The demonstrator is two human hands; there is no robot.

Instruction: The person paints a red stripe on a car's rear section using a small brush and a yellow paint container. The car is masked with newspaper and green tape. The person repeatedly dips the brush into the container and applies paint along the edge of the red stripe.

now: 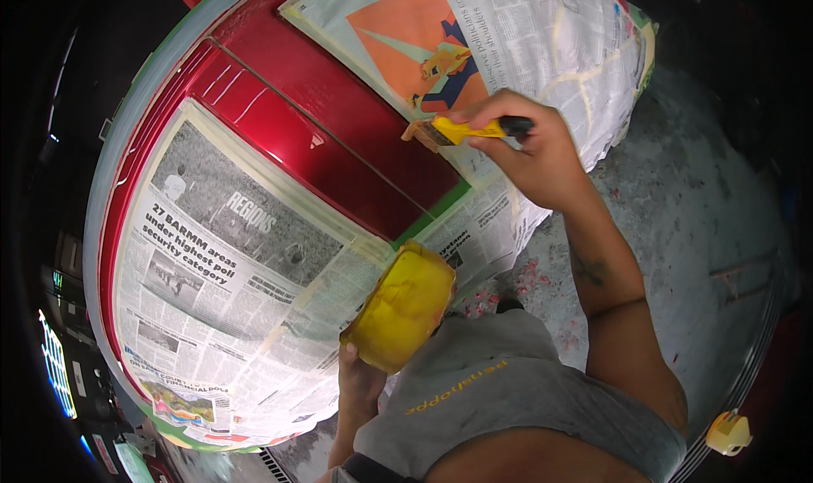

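Observation:
A paintbrush (461, 131) with a yellow handle and black end is gripped in my right hand (539, 153), its fingers closed round it. The bristles carry a tan coating and hover at or just over the right edge of a glossy red car panel (330, 136); whether they touch it I cannot tell. Lower down, my left hand (360, 375) grips a yellow tub (418, 253) by its lower left side. The tub is tilted beside the panel's near corner, and smears cover its surface. Most of my left fingers are hidden behind it.
Newspaper sheets (254, 314) taped down cover the bodywork on both sides of the red strip. Green masking tape (442, 211) borders its near end. A grey, stained floor (677, 204) lies to the right, with a small yellow object (728, 434) at the lower right.

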